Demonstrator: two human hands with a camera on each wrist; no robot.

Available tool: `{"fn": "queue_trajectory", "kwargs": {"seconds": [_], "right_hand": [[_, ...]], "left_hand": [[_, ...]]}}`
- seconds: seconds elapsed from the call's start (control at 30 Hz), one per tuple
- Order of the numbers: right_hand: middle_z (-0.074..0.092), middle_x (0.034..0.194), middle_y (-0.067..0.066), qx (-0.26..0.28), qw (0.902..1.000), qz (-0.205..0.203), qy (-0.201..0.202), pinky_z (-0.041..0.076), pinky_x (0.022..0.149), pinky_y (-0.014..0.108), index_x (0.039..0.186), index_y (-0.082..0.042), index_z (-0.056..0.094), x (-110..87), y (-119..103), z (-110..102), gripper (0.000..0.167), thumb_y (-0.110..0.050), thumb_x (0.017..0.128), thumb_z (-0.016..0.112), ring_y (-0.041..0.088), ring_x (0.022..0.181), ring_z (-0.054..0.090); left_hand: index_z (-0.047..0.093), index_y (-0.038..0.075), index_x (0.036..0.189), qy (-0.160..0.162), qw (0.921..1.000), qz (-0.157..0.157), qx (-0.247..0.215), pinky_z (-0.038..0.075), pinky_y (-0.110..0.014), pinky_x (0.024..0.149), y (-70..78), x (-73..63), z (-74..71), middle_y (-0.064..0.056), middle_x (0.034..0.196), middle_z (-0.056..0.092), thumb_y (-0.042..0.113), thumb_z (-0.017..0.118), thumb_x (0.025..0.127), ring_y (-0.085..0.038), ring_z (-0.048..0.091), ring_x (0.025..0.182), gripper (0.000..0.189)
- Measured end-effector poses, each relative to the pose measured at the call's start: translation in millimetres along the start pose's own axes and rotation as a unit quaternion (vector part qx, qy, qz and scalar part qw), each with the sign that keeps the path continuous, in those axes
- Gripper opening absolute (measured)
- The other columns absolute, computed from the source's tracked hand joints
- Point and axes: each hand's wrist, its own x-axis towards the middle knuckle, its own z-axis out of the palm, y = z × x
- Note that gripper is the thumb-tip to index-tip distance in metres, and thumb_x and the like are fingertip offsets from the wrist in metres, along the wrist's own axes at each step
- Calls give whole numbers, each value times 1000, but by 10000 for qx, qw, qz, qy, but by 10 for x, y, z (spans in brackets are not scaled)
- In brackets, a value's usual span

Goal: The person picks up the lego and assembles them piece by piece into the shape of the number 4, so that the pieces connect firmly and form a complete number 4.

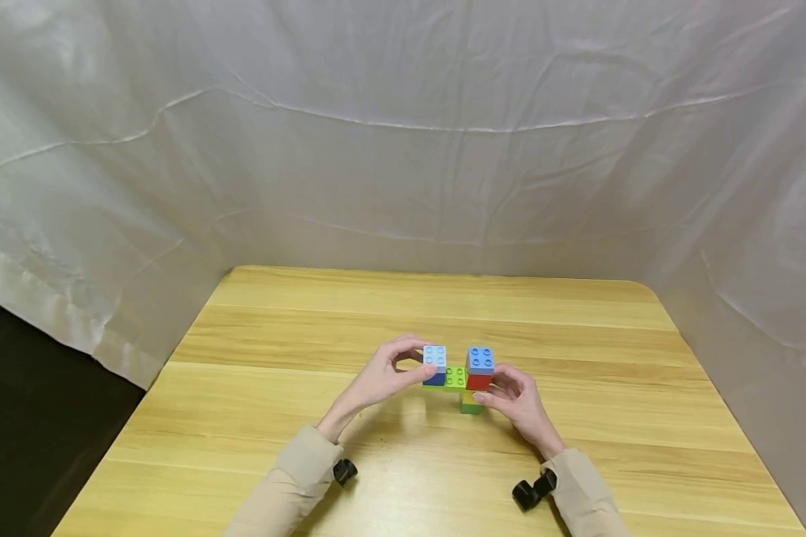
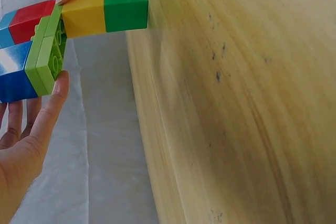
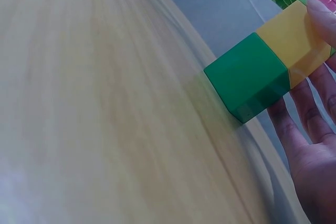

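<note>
A toy brick structure (image 1: 454, 379) stands between both hands, with its green bottom brick (image 3: 252, 77) at the wooden tabletop. Above that brick sit a yellow brick (image 2: 84, 13) and a lime green layer (image 2: 46, 51) that juts to the left. On the right end of the layer is a red brick (image 1: 479, 382) topped by a blue one (image 1: 480, 359); on the left end, a dark blue brick (image 1: 434, 379) topped by a light blue one (image 1: 434, 353). My left hand (image 1: 384, 375) pinches the left end. With thumb and fingers, my right hand (image 1: 522, 409) grips the right column.
The wooden table (image 1: 295, 321) has rounded far corners. Pale grey sheeting (image 1: 376, 186) hangs behind it and along both sides. Black wrist devices (image 1: 533, 490) are strapped at the sleeves.
</note>
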Motion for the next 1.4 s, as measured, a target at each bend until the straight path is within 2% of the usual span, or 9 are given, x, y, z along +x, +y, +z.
{"fn": "queue_trajectory", "kwargs": {"seconds": [0.23, 0.33, 0.5, 0.63, 0.8, 0.97, 1.07, 1.23, 1.4], "right_hand": [[72, 111, -13, 30, 10000, -40, 57, 57, 94, 19, 112, -10, 68, 8, -14, 12, 35, 9, 83, 74, 2, 106, 68], [72, 110, -13, -54, 9999, 31, 151, 57, 94, 18, 115, -6, 67, 6, -36, 25, 34, 8, 84, 73, 2, 105, 68], [70, 110, -15, -358, 9976, 349, 481, 56, 93, 16, 121, 3, 63, 27, -98, 52, 34, -1, 89, 73, 2, 105, 66], [69, 111, -15, -492, 9937, 710, 718, 55, 94, 16, 127, 5, 60, 76, -143, 84, 40, -10, 92, 72, 3, 106, 65], [67, 114, -5, -627, 9883, 1033, 926, 54, 94, 14, 136, 2, 55, 139, -189, 141, 49, -16, 94, 72, 3, 104, 64], [63, 127, 20, -754, 9863, 1159, 901, 55, 91, 16, 142, 3, 51, 175, -216, 178, 51, -17, 98, 66, 1, 101, 64], [58, 133, 29, -652, 9874, 1202, 801, 57, 89, 18, 143, 5, 48, 188, -224, 179, 50, -18, 100, 62, -1, 100, 64], [56, 139, 29, -691, 9866, 1271, 747, 56, 91, 19, 143, 5, 48, 218, -211, 168, 51, -22, 102, 60, -3, 101, 63], [60, 137, 25, -905, 9842, 1259, 858, 55, 92, 20, 141, 2, 52, 254, -186, 164, 49, -24, 101, 62, -1, 99, 62]], "left_hand": [[65, 9, 127, 71, 9999, -44, -113, 61, -28, 82, -24, 9, 17, -16, 123, 64, 23, 70, 96, -21, 62, 112, 35], [63, 9, 130, 131, 9998, -106, -146, 61, -29, 87, -31, 12, 29, -16, 126, 64, 22, 71, 95, -26, 61, 116, 37], [47, 9, 146, 83, 9992, -172, -344, 57, -37, 102, -53, 27, 46, -19, 140, 54, 6, 77, 87, -35, 56, 128, 66], [34, 11, 155, 84, 9993, -115, -333, 54, -40, 106, -71, 49, 39, -22, 143, 48, -3, 75, 85, -39, 53, 130, 82], [30, 12, 158, 281, 9990, -170, -290, 55, -37, 104, -119, 87, 22, -23, 142, 48, -5, 70, 89, -40, 56, 126, 81], [34, 8, 157, 490, 9982, -349, -29, 57, -33, 101, -163, 124, 9, -23, 140, 53, -3, 70, 90, -37, 62, 118, 76], [37, 3, 154, 544, 9976, -407, 126, 58, -31, 99, -189, 144, -5, -25, 138, 57, 1, 70, 92, -37, 64, 117, 71], [41, -2, 150, 571, 9966, -537, 243, 58, -28, 98, -224, 161, -25, -23, 133, 63, 8, 69, 94, -35, 63, 119, 63], [46, -1, 148, 638, 9948, -715, 335, 58, -35, 99, -262, 183, -32, -21, 134, 64, 12, 69, 95, -34, 64, 118, 59]]}}
